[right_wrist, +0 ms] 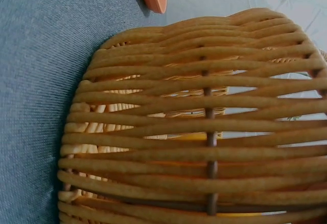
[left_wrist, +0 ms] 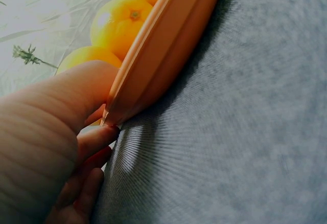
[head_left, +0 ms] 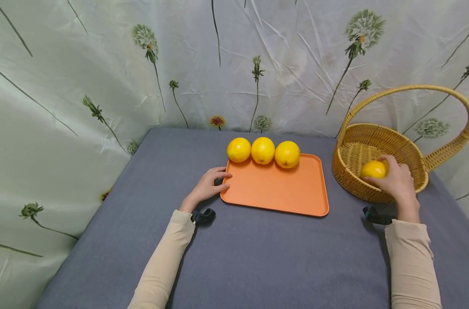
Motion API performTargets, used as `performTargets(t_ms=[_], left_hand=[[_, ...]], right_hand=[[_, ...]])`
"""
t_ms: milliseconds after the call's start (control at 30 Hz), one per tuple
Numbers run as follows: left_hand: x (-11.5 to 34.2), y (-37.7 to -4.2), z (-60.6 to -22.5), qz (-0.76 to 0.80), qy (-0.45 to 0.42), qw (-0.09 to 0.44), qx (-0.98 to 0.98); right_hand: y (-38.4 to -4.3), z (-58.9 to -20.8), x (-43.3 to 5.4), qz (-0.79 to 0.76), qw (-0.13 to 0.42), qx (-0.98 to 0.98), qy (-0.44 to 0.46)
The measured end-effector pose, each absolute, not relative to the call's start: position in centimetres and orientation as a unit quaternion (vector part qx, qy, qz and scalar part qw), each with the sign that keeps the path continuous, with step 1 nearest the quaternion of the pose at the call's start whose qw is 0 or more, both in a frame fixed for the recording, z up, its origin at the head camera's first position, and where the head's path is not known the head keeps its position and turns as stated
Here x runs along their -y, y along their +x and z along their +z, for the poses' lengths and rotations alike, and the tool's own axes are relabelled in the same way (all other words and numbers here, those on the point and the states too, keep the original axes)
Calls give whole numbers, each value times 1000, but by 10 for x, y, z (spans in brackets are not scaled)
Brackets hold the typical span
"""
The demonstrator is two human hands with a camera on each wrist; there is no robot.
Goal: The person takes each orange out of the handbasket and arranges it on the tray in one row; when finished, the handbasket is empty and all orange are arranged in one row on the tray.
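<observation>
My left hand (head_left: 209,184) rests at the left edge of an orange tray (head_left: 276,193). Its thumb and a finger reach just over the rim, while other fingers lie outside the tray, as the left wrist view shows. Three yellow oranges, a left one (head_left: 239,149), a middle one (head_left: 263,150) and a right one (head_left: 287,154), sit in a row along the tray's far side. Inside the wicker basket (head_left: 344,174), my right hand (head_left: 398,178) grips another orange (head_left: 374,169). The basket wall (right_wrist: 204,101) hides most of that orange and the hand in the right wrist view.
The basket's tall handle (head_left: 408,88) arches over its opening, behind my right hand. A grey-blue cloth (head_left: 280,257) covers the table. Behind and to the left hangs a pale curtain (head_left: 203,64) with a dandelion print.
</observation>
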State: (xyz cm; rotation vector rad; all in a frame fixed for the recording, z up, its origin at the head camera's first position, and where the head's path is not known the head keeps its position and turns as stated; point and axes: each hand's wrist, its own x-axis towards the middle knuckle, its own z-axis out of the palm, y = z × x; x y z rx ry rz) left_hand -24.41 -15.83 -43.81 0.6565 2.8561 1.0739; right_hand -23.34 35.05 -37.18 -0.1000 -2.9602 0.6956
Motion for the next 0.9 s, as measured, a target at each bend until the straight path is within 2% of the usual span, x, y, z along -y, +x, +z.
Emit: performTargets(t_ms=[900], left_hand=[[158,-244,-438,347,205,14,-915]], right_hand=[[-233,-369,-352,279,104,954,-25]])
